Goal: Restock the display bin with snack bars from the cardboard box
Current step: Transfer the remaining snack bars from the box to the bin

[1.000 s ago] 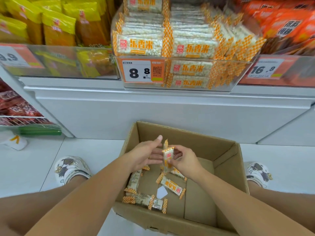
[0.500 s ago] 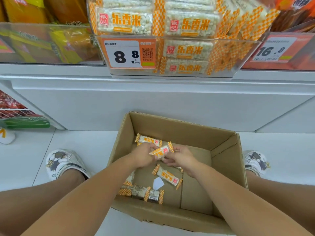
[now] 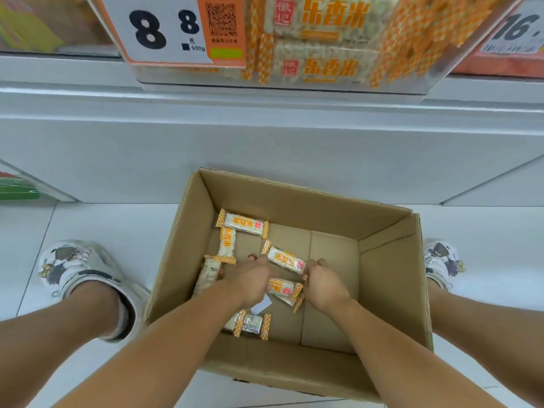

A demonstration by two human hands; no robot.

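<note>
Cardboard box (image 3: pixel 391 278) sits on the white floor at lower centre of the frame, flaps open, between two patterned shoes (image 3: pixel 73 269). Both hands are down inside the box. Left hand (image 3: pixel 250 279) and right hand (image 3: pixel 323 282) have fingers curled and together hold one snack bar (image 3: pixel 285 259) by its two ends; the bar lies tilted between them, just above the box floor. Second bar (image 3: pixel 284 288) lies directly below it, between the wrists. Further loose bars on the box floor: one (image 3: pixel 243 225) along the far left corner, one (image 3: pixel 226 242) running down from it, one (image 3: pixel 209 273) partly hidden by the left forearm, and a pair (image 3: pixel 248 323) near the front wall. Small white paper scrap (image 3: pixel 262 304) lies beside the left wrist. Display bin (image 3: pixel 412 83) at top centre of the frame, clear-walled, stacked with the same orange-checked bars. Price tag (image 3: pixel 164 29) on its front reads 8.8.
</note>
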